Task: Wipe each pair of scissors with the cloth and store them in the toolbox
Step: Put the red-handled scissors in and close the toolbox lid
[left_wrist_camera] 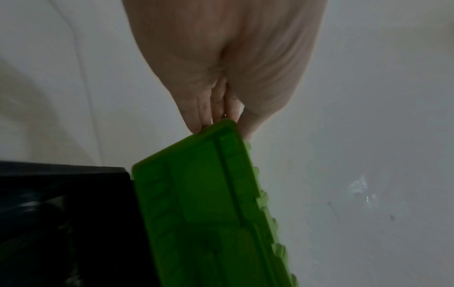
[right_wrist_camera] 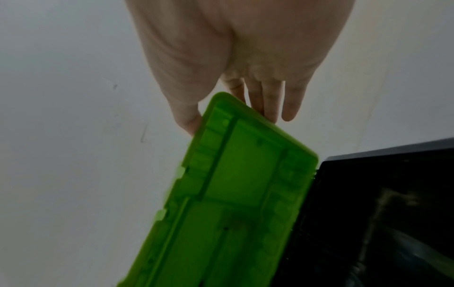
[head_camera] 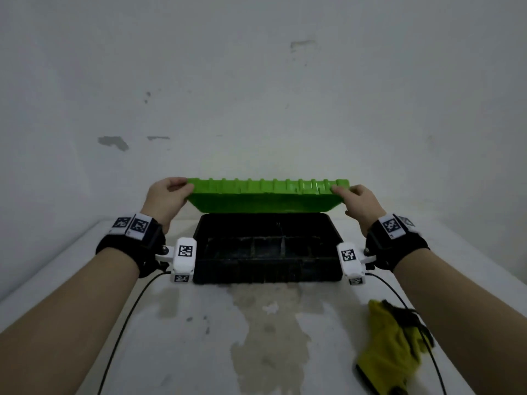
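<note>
Toolbox [head_camera: 268, 249], black w/ inner dividers, sits mid-bench near the far edge; its green lid [head_camera: 265, 196] is raised partway, tilted over the back. Left hand [head_camera: 166, 199] pinches the lid's left corner, thumb on top, fingers [left_wrist_camera: 203, 108] underneath. Right hand [head_camera: 360, 205] pinches the right corner, thumb one side, fingers [right_wrist_camera: 270, 97] the other. Yellow cloth [head_camera: 390, 346] lies crumpled at the bench's [head_camera: 199, 337] near-right, under the right forearm, well apart from the box. Scissors: can't tell where. Bare stained bench in front of the box; wall [head_camera: 256, 81] close behind.
</note>
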`<state>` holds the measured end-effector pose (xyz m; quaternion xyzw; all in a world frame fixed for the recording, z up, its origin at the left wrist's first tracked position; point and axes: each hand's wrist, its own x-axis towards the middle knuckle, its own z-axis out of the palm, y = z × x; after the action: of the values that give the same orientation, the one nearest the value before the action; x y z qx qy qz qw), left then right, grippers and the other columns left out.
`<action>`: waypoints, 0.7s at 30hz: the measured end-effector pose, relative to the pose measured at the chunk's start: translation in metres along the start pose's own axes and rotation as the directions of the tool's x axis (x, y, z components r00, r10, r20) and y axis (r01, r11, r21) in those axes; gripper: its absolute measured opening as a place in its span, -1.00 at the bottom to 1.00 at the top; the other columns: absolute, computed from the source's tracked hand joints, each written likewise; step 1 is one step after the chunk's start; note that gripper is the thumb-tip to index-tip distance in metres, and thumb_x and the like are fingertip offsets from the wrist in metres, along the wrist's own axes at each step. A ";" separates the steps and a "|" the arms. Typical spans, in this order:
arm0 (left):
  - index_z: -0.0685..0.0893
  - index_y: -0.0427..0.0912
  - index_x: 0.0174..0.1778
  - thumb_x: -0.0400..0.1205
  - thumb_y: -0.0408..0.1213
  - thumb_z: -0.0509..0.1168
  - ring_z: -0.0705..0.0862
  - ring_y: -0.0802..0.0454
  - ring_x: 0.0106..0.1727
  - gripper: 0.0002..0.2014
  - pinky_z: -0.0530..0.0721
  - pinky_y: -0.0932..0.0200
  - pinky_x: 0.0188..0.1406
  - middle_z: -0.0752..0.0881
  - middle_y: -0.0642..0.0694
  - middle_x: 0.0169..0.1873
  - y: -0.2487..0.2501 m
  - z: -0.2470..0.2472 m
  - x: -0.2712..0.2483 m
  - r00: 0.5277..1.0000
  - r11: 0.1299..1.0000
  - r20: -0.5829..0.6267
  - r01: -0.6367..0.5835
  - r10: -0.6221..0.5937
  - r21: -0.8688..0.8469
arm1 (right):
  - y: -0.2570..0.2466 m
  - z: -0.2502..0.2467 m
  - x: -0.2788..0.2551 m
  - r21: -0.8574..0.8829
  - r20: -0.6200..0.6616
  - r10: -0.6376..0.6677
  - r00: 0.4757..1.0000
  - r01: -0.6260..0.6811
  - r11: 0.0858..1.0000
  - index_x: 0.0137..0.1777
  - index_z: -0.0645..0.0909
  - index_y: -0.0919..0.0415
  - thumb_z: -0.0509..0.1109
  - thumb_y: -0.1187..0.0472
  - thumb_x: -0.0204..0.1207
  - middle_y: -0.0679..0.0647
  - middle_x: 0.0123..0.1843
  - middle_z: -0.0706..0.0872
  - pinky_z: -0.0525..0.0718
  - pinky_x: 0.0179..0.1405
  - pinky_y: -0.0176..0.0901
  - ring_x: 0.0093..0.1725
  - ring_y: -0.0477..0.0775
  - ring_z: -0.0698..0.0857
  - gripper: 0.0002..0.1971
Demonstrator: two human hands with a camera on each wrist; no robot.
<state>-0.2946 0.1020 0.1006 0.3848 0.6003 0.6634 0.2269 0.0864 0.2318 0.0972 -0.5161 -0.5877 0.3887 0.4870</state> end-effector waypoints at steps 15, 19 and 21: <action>0.67 -0.04 -0.11 0.47 -0.58 0.54 0.77 -0.15 0.06 -0.67 0.73 -0.14 0.25 0.77 -0.17 -0.03 -0.056 -0.026 -0.082 0.995 0.931 0.092 0.003 -0.039 0.365 | 0.071 -0.012 -0.076 -0.439 0.118 -0.035 0.992 0.084 0.894 0.30 0.50 0.26 0.48 0.02 0.50 0.19 0.27 0.66 0.59 0.19 0.04 0.24 0.21 0.63 -0.52; 0.68 -0.13 0.04 0.50 -0.57 0.52 0.79 -0.16 0.11 -0.68 0.72 -0.17 0.29 0.78 -0.16 0.00 -0.067 -0.025 -0.082 0.996 0.936 0.085 0.003 -0.035 0.353 | 0.076 -0.009 -0.078 -0.456 0.094 -0.036 0.995 0.076 0.887 0.33 0.48 0.23 0.46 0.00 0.52 0.17 0.31 0.65 0.57 0.14 -0.02 0.27 0.22 0.62 -0.52; 0.68 -0.15 0.09 0.51 -0.56 0.51 0.80 -0.16 0.12 -0.68 0.72 -0.13 0.28 0.79 -0.16 0.02 -0.069 -0.024 -0.083 0.996 0.935 0.080 -0.004 -0.026 0.354 | 0.075 -0.009 -0.081 -0.482 0.100 -0.030 0.995 0.074 0.873 0.36 0.47 0.23 0.43 0.00 0.54 0.17 0.32 0.64 0.52 0.07 -0.11 0.27 0.22 0.61 -0.52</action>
<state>-0.2749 0.0360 0.0143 0.4434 0.7021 0.5266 0.1822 0.1116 0.1635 0.0136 -0.5879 -0.7011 0.2384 0.3257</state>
